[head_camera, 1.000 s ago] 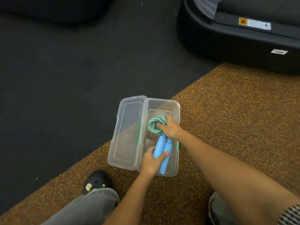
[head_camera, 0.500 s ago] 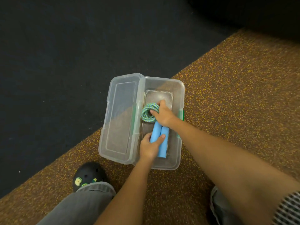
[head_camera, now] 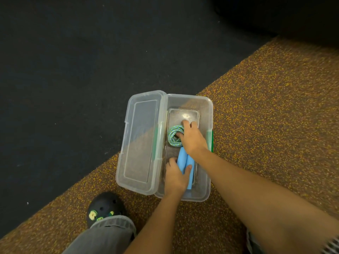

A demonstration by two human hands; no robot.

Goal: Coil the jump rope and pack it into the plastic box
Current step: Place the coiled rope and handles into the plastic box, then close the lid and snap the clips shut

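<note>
Down at the near edge, your grey trouser leg (head_camera: pixel 108 233) and black shoe (head_camera: pixel 104 208) are cut off by the frame, and a striped sleeve (head_camera: pixel 332 246) barely shows at the corner. Your left hand (head_camera: pixel 176 177) closes around the near ends of the two blue handles (head_camera: pixel 186 166), hiding part of them. Your right hand (head_camera: pixel 191 139) lies over the green-and-blue coiled rope (head_camera: pixel 174 135), fingers curled down on it and pressing it to the floor of the clear plastic box (head_camera: pixel 206 180); how tightly it grips, you cannot tell, since the hand covers half the coil. The lid (head_camera: pixel 141 142) lies flung open to the left, straddling brown speckled mat (head_camera: pixel 266 116) and black floor (head_camera: pixel 73 70). Compared with a second ago, the handles sit flatter and deeper in the box, and the dark machine beyond has slipped almost out of view.
</note>
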